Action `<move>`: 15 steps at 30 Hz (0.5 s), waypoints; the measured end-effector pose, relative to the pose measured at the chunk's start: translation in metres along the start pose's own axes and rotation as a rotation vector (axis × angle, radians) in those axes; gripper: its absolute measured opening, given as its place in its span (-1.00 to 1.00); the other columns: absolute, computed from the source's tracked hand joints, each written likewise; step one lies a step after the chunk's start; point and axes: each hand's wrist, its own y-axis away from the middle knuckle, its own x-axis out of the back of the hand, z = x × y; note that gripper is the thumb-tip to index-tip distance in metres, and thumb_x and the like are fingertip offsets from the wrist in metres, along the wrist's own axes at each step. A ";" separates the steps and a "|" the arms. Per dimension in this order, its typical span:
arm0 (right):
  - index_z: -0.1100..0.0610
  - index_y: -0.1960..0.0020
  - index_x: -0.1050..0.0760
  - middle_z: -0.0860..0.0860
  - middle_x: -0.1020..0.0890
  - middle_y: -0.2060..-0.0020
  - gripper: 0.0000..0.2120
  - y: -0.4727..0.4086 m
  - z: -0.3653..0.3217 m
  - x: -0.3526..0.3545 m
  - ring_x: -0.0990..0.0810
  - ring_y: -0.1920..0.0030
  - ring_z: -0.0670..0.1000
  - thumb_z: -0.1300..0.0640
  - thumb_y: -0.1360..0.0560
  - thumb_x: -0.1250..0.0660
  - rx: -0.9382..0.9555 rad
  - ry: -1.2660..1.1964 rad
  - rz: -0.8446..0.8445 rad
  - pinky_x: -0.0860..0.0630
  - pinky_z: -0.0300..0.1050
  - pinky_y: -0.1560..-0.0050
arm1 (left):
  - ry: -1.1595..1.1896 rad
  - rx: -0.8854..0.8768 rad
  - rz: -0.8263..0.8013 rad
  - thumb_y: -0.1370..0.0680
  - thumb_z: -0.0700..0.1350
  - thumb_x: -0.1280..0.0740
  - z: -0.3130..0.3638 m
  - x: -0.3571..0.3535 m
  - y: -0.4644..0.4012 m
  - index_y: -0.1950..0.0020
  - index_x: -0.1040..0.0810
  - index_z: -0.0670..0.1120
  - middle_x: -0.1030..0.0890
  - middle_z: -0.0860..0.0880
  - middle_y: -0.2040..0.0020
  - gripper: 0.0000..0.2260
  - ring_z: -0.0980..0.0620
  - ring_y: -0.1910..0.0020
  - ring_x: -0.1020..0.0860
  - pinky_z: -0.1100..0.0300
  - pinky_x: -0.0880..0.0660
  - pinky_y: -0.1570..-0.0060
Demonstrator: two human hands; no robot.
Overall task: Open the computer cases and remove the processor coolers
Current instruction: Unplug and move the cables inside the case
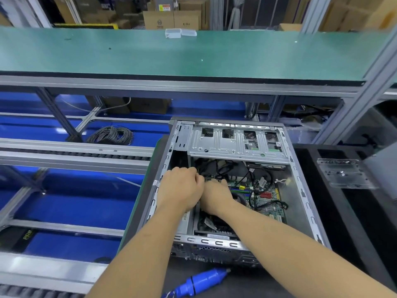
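Computer case [234, 190] lies on its side on the dark bench [335, 211], side panel off, interior facing up. Landmark: the silver drive cage [236, 143] at the case's far end.

Both hands are inside the case, just near-side of the drive cage, over the motherboard [266, 196] area. Left hand [182, 188]: fingers curled down among the black cables [217, 168] at the case's left wall; what its grip holds, cannot tell. Right hand [217, 198]: touching the left hand, fingers reaching down toward the board; grip hidden, cannot tell whether clamped or apart.

Processor cooler: not clearly visible, hands cover that spot.

Blue electric screwdriver [202, 282] lies on the bench outside the case's near end. Clear plastic bracket [341, 173] sits on the bench right of the case. Coiled grey cable [111, 135] lies left of the drive cage, on the blue floor under the frame.
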 end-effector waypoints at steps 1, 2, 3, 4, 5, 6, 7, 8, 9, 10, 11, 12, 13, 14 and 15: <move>0.14 -0.28 -0.46 0.09 -0.58 -0.15 -0.66 0.001 0.001 -0.001 -0.43 -0.27 0.16 0.16 -0.52 -0.26 0.017 0.018 0.002 -0.21 0.23 -0.39 | -0.002 0.003 -0.004 -0.59 0.01 -0.12 0.000 0.000 0.000 0.36 -0.28 0.00 -0.40 0.06 0.39 -0.69 -0.04 0.26 -0.41 0.07 -0.24 0.24; 0.14 -0.29 -0.46 0.10 -0.58 -0.16 -0.66 0.002 0.002 -0.001 -0.43 -0.27 0.16 0.17 -0.52 -0.26 0.036 0.041 -0.001 -0.19 0.25 -0.41 | -0.003 0.008 -0.006 -0.58 0.01 -0.12 0.000 -0.001 0.000 0.36 -0.29 0.00 -0.41 0.05 0.39 -0.69 -0.04 0.25 -0.41 0.07 -0.25 0.24; 0.15 -0.29 -0.46 0.10 -0.57 -0.16 -0.66 0.002 0.003 -0.001 -0.44 -0.26 0.15 0.19 -0.52 -0.25 0.058 0.048 0.006 -0.19 0.25 -0.43 | -0.005 0.012 -0.007 -0.58 0.00 -0.12 0.000 -0.001 -0.001 0.36 -0.29 0.00 -0.40 0.05 0.39 -0.69 -0.04 0.25 -0.41 0.07 -0.25 0.24; 0.14 -0.26 -0.48 0.09 -0.58 -0.13 -0.68 0.003 0.003 0.001 -0.45 -0.23 0.14 0.21 -0.52 -0.25 0.074 0.035 0.030 -0.21 0.24 -0.41 | -0.006 0.013 -0.007 -0.58 0.00 -0.13 0.000 -0.002 0.000 0.36 -0.29 0.00 -0.40 0.05 0.39 -0.69 -0.04 0.26 -0.41 0.07 -0.24 0.23; 0.13 -0.21 -0.50 0.08 -0.59 -0.08 -0.72 0.004 0.003 0.003 -0.47 -0.18 0.13 0.22 -0.50 -0.24 0.084 0.002 0.077 -0.26 0.22 -0.37 | -0.006 0.011 -0.004 -0.58 0.00 -0.13 0.000 -0.002 0.000 0.36 -0.30 0.00 -0.40 0.05 0.39 -0.69 -0.04 0.27 -0.41 0.08 -0.24 0.23; 0.11 -0.13 -0.52 0.05 -0.60 -0.02 -0.77 0.004 0.004 0.006 -0.48 -0.13 0.12 0.22 -0.49 -0.25 0.094 -0.050 0.151 -0.33 0.18 -0.30 | -0.004 0.006 0.001 -0.58 0.00 -0.13 0.000 -0.001 0.000 0.36 -0.32 -0.01 -0.41 0.05 0.40 -0.69 -0.03 0.28 -0.42 0.08 -0.24 0.23; 0.10 -0.04 -0.53 0.03 -0.60 0.05 -0.82 0.004 0.004 0.008 -0.49 -0.08 0.12 0.21 -0.47 -0.25 0.101 -0.110 0.225 -0.38 0.13 -0.20 | -0.001 0.002 0.004 -0.58 0.01 -0.12 0.000 -0.001 0.000 0.36 -0.33 -0.01 -0.41 0.05 0.40 -0.69 -0.03 0.29 -0.43 0.08 -0.26 0.23; 0.08 0.05 -0.53 0.03 -0.60 0.10 -0.89 0.004 0.006 0.008 -0.50 -0.04 0.14 0.19 -0.47 -0.25 0.087 -0.184 0.258 -0.42 0.08 -0.10 | 0.002 0.001 0.005 -0.59 0.01 -0.12 0.000 -0.001 -0.001 0.35 -0.34 -0.01 -0.42 0.05 0.40 -0.69 -0.02 0.29 -0.43 0.08 -0.27 0.23; 0.05 0.16 -0.50 0.05 -0.58 0.15 -0.91 0.006 0.009 0.008 -0.52 0.00 0.16 0.15 -0.49 -0.25 0.059 -0.265 0.241 -0.44 0.06 -0.01 | 0.002 0.000 0.001 -0.59 0.00 -0.12 0.000 -0.001 -0.001 0.35 -0.33 -0.01 -0.42 0.04 0.40 -0.69 -0.02 0.29 -0.43 0.07 -0.27 0.22; 0.02 0.28 -0.44 0.06 -0.55 0.20 -0.80 0.006 0.013 0.007 -0.53 0.04 0.17 0.11 -0.52 -0.23 0.011 -0.336 0.215 -0.45 0.03 0.06 | 0.000 -0.005 -0.002 -0.59 0.00 -0.12 0.000 0.000 -0.001 0.36 -0.32 -0.01 -0.42 0.04 0.39 -0.68 -0.02 0.28 -0.43 0.07 -0.27 0.22; -0.01 0.38 -0.36 0.05 -0.49 0.25 -0.68 0.004 0.020 0.005 -0.52 0.11 0.15 0.06 -0.56 -0.23 -0.034 -0.393 0.217 -0.44 0.00 0.13 | 0.001 -0.010 0.000 -0.60 0.00 -0.11 0.001 0.000 0.000 0.36 -0.32 -0.01 -0.42 0.04 0.39 -0.68 -0.02 0.28 -0.43 0.07 -0.27 0.22; 0.00 0.44 -0.29 0.03 -0.44 0.33 -0.58 0.004 0.027 0.005 -0.48 0.23 0.09 0.02 -0.58 -0.24 -0.097 -0.453 0.243 -0.41 -0.04 0.22 | 0.004 -0.012 0.004 -0.60 0.00 -0.11 0.001 0.000 0.001 0.36 -0.31 0.00 -0.42 0.04 0.40 -0.68 -0.02 0.28 -0.42 0.07 -0.27 0.22; 0.03 0.48 -0.25 0.01 -0.38 0.42 -0.51 0.002 0.034 0.005 -0.40 0.36 0.04 -0.02 -0.59 -0.26 -0.166 -0.544 0.267 -0.34 -0.07 0.30 | 0.005 -0.014 0.008 -0.60 0.00 -0.10 0.002 0.001 0.001 0.36 -0.31 0.00 -0.41 0.04 0.40 -0.67 -0.03 0.28 -0.42 0.06 -0.27 0.22; 0.07 0.51 -0.23 0.01 -0.32 0.52 -0.47 0.001 0.040 0.006 -0.32 0.45 0.04 -0.02 -0.58 -0.30 -0.244 -0.674 0.269 -0.28 -0.09 0.35 | 0.003 -0.016 0.008 -0.60 0.00 -0.10 0.002 0.001 0.000 0.37 -0.30 0.00 -0.41 0.04 0.40 -0.67 -0.03 0.28 -0.42 0.06 -0.27 0.22; 0.14 0.52 -0.26 0.05 -0.29 0.56 -0.45 0.000 0.046 0.006 -0.28 0.49 0.10 -0.01 -0.56 -0.35 -0.314 -0.835 0.269 -0.28 -0.10 0.35 | 0.000 -0.017 0.004 -0.61 0.00 -0.10 0.001 0.001 -0.001 0.37 -0.30 -0.01 -0.41 0.04 0.41 -0.66 -0.03 0.28 -0.43 0.06 -0.27 0.22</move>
